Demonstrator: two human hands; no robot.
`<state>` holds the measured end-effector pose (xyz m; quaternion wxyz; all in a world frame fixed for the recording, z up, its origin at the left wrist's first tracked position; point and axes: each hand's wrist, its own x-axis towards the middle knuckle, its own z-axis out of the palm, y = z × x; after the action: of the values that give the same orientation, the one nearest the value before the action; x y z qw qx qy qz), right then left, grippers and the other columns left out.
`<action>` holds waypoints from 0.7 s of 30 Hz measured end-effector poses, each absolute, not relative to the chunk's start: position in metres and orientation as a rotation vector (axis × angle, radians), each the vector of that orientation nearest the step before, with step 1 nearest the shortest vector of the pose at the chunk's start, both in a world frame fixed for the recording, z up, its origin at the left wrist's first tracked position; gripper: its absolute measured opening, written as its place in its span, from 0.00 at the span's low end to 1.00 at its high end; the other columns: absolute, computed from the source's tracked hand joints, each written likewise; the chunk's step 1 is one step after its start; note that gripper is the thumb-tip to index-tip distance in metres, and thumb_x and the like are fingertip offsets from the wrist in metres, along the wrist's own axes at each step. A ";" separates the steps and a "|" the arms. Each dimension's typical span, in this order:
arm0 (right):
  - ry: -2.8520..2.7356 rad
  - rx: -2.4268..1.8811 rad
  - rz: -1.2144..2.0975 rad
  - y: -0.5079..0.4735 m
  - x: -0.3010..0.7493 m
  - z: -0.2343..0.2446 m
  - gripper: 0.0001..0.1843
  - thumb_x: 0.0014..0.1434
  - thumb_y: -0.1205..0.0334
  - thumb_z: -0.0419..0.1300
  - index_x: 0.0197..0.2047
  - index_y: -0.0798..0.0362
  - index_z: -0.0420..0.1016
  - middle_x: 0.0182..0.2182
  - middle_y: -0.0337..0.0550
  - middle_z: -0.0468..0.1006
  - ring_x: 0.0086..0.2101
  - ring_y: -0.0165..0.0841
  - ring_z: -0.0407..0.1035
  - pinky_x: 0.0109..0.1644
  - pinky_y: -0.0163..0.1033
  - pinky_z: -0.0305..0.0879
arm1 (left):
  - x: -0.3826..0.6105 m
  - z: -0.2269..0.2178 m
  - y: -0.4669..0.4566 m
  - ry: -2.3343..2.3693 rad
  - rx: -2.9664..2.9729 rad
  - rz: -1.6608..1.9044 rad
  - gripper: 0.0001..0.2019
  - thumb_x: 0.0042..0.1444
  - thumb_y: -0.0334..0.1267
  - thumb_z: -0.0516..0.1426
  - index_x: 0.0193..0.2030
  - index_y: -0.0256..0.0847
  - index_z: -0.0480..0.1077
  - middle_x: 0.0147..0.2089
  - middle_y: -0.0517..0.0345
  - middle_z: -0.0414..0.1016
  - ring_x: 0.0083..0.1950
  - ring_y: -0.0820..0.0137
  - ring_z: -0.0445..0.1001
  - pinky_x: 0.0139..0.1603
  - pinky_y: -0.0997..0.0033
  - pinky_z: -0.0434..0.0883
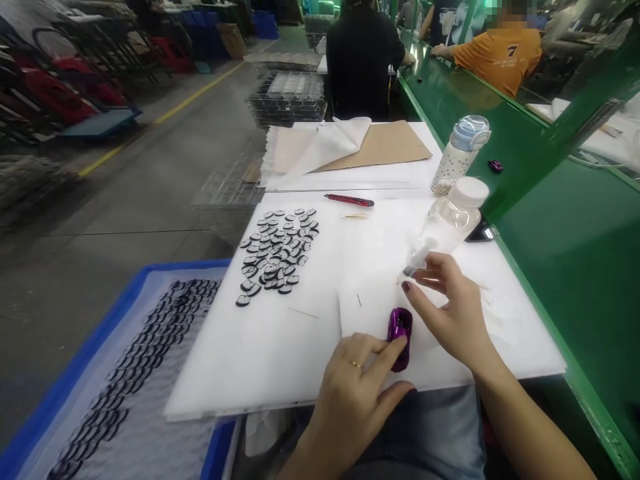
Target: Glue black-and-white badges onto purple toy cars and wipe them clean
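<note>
A shiny purple toy car body (400, 323) lies on the white work table near its front edge. My left hand (357, 383) steadies it with the fingertips on its side, the thumb lying just below. Above and to the right, my right hand (450, 303) pinches a small clear syringe (419, 257), its tip pointing down left over the table. Part of the syringe is hidden by the fingers. Left of the hands many small black-edged pieces (277, 257) with pale faces lie in a loose group. A thin stick (303, 313) and a short dark pin (359, 300) lie between.
A clear jar with white lid (457, 210), a dotted bottle (460, 153) and a phone (481, 232) stand or lie at right. A red utility knife (349, 199) lies behind. A blue tray (150, 268) holds rows of dark pieces. The green conveyor (550, 227) runs alongside; co-workers sit beyond.
</note>
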<state>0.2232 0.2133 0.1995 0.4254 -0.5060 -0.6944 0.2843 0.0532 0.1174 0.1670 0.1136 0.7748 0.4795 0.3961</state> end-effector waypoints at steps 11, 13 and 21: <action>-1.364 -0.834 1.185 0.211 0.229 0.201 0.09 0.63 0.55 0.62 0.46 0.44 0.76 0.30 0.38 0.67 0.32 0.32 0.62 0.37 0.40 0.63 | 0.049 0.179 0.153 1.177 2.255 0.919 0.30 0.47 0.36 0.71 0.57 0.37 0.69 0.61 0.46 0.74 0.61 0.56 0.74 0.60 0.53 0.76; -1.367 -0.800 1.312 0.210 0.227 0.197 0.18 0.59 0.41 0.62 0.41 0.47 0.76 0.28 0.38 0.63 0.28 0.33 0.56 0.32 0.41 0.57 | 0.055 0.176 0.156 1.221 2.186 1.053 0.32 0.42 0.40 0.74 0.54 0.37 0.72 0.55 0.46 0.78 0.54 0.56 0.78 0.53 0.53 0.79; -1.116 -0.309 1.815 0.202 0.231 0.225 0.35 0.59 0.34 0.55 0.17 0.51 0.45 0.12 0.32 0.39 0.17 0.28 0.38 0.24 0.41 0.46 | 0.068 0.172 0.160 1.313 1.974 1.250 0.27 0.38 0.42 0.74 0.46 0.39 0.77 0.47 0.51 0.83 0.47 0.55 0.81 0.49 0.51 0.80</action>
<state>0.2306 0.2017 0.2253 0.4746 -0.1262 -0.4563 0.7421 0.0678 0.1597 0.1723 0.2285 0.7171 0.4768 0.4541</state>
